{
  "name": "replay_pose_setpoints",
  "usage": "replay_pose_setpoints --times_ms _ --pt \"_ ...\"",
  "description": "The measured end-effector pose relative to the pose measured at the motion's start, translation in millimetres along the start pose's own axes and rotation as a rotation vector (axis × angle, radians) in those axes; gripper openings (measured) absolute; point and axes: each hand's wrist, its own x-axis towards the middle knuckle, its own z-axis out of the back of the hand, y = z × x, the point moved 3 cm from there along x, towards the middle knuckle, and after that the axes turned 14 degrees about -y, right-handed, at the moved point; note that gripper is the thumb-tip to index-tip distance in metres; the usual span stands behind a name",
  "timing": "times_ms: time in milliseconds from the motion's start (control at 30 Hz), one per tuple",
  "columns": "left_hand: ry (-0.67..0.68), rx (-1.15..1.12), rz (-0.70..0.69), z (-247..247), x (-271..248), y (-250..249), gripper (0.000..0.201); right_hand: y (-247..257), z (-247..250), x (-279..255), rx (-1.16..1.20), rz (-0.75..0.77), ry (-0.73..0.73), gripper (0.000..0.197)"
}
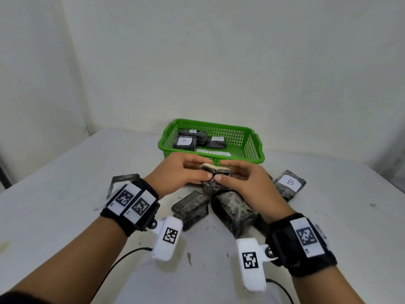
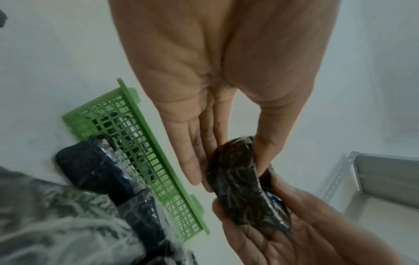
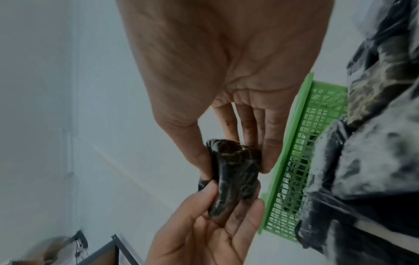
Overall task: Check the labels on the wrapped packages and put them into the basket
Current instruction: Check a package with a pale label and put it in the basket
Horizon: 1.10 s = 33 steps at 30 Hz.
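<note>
Green basket (image 1: 252, 143) – dark mottled packages (image 1: 190, 209) (white labels (image 1: 289, 182))

Plain white walls (image 1: 219, 62) meet in a corner behind a white table (image 1: 65, 172), with grey metal shelving (image 2: 385, 172) nearby.

Left grip (image 1: 183, 170) and right grip (image 1: 237, 178) meet thumb to thumb, both pinching package (image 1: 215, 168), forearms converging

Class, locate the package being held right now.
In the head view the held package sits centre, pinched between left hand and right hand, just before the green basket.
</note>
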Motion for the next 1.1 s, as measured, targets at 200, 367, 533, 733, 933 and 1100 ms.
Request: replay_pose_setpoints --times_ms 200,367,533,733,933,1100 --pt "-0.041 -0.089 0.030 -5.4 23.3 -3.8 0.034 3.2 2.7 27.0 0.192 -0.035 -0.024 0.029" --pt "-0.111 -0.135 0.009 -2.3 34.8 -8.3 0.028 5.3 0.4 49.1 0.134 -0.029 0.036 0.036" --pt "-0.090 -0.117 0.006 -6.5 41.7 -3.3 0.030 -4.7 -4.5 58.6 0.168 -0.054 -0.019 0.029" --pt "-0.026 -0.175 0.038 -10.7 41.5 7.6 0.030 -19.4 -9.6 54.4 0.244 -0.038 -0.090 0.021" --pt "-0.101 -0.205 0.070 -10.5 43.7 17.8 0.026 -28.9 -10.4 51.2 0.332 -0.115 -0.016 0.021" --pt "-0.098 -0.215 0.084 -10.1 43.8 21.7 0.026 -30.1 -7.7 49.5 0.296 -0.114 -0.039 0.018"
